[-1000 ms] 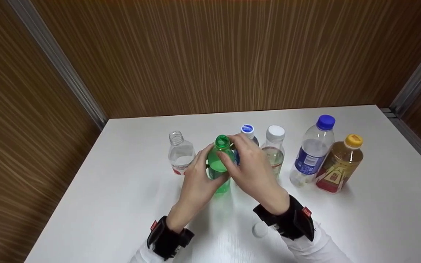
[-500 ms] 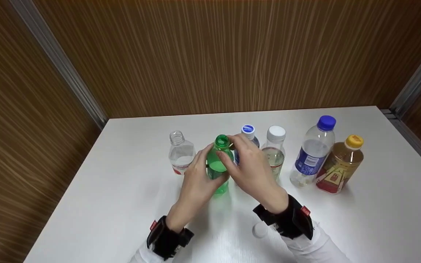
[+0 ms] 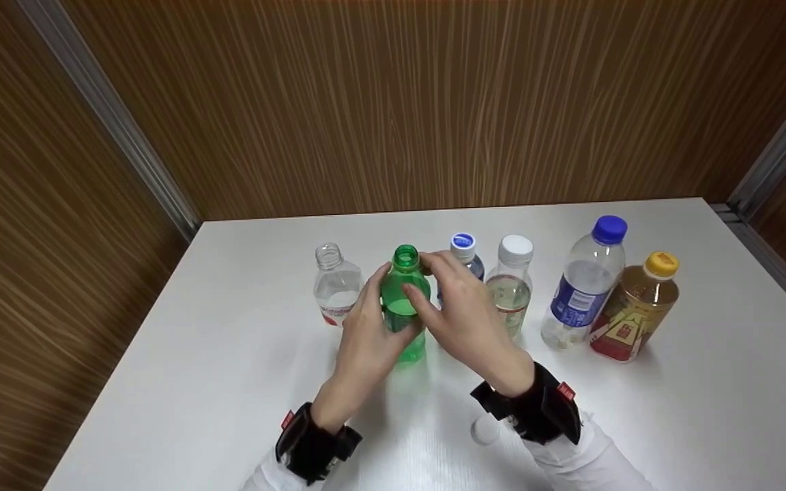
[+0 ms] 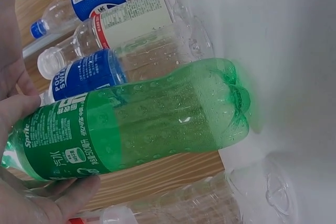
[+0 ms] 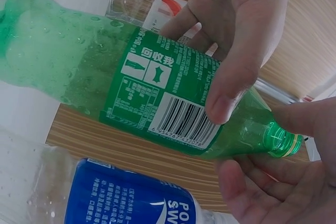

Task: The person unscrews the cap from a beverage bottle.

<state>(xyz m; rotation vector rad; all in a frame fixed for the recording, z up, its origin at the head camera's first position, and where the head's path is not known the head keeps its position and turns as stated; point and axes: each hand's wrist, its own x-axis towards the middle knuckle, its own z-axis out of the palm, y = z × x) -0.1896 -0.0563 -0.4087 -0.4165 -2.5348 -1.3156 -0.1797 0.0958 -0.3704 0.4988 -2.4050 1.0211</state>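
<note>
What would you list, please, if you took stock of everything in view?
green bottle: one, green, centre, uncapped
open clear bottle: one, colourless, left of the green bottle
blue-and-white-capped bottle: one, clear with blue label, right of the green bottle
white-capped bottle: one, clear, next rightward
blue-capped bottle: one, clear with blue label, farther right
yellow-capped bottle: one, amber and red, rightmost
small disc: one, whitish, table front
table: one, white, beneath
panels: three, brown, behind and both sides
metal strips: two, grey, corners
left hand: one, bare, gripping the green bottle
right hand: one, bare, around its neck
wristbands: two, black, wrists
sleeves: two, white, forearms
</note>
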